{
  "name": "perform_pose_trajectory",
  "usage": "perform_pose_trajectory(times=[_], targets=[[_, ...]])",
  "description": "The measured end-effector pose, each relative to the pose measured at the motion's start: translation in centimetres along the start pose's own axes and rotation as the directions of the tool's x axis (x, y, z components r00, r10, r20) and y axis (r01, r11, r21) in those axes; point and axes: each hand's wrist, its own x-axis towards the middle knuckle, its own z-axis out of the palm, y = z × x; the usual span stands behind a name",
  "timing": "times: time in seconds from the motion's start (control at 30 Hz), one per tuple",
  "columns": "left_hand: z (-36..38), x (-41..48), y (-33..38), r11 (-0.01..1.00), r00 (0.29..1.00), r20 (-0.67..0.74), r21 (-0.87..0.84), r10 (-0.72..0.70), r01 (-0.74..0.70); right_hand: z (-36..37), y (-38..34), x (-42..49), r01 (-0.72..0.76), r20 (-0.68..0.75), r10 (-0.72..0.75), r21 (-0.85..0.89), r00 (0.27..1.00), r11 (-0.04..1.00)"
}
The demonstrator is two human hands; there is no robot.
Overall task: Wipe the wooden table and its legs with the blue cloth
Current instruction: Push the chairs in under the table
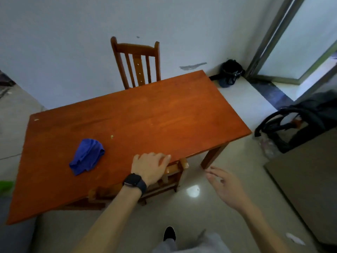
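The wooden table [145, 114] fills the middle of the view, its top reddish-brown. One leg [212, 157] shows at the near right corner. The blue cloth [87, 156] lies crumpled on the near left part of the top, touched by neither hand. My left hand [149, 167], with a dark watch on the wrist, rests over the table's near edge, fingers spread, to the right of the cloth. My right hand [224, 187] hovers open over the floor, off the table's near right corner.
A wooden chair [136, 61] stands behind the table against the white wall. Another chair [171, 176] is tucked under the near edge. A black bin [229, 72] sits in the corner, a dark backpack [300, 121] on the floor at right. My shoe [169, 233] is below.
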Motion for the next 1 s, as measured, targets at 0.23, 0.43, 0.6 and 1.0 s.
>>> perform_pose_trajectory(times=[0.23,0.43,0.6,1.0], targets=[[0.4,13.3,19.0,0.909,0.917,0.079,0.121,0.392,-0.399,-12.5,8.6,0.6,-0.194,-0.347,0.139,-0.128,0.927,0.973],[2.5,24.0,31.9,0.886,0.906,0.035,0.195,0.422,-0.42,-24.5,17.5,5.0,-0.32,-0.495,0.125,-0.332,0.86,0.887],[0.8,32.3,39.2,0.943,0.945,-0.037,0.077,0.326,-0.322,-36.3,22.2,11.9,-0.256,-0.527,-0.025,-0.454,0.85,0.854],[-1.6,49.7,40.0,1.0,0.981,-0.195,0.006,0.004,-0.002,-48.6,25.6,37.1,0.038,-0.192,-0.149,-0.488,0.97,0.872]])
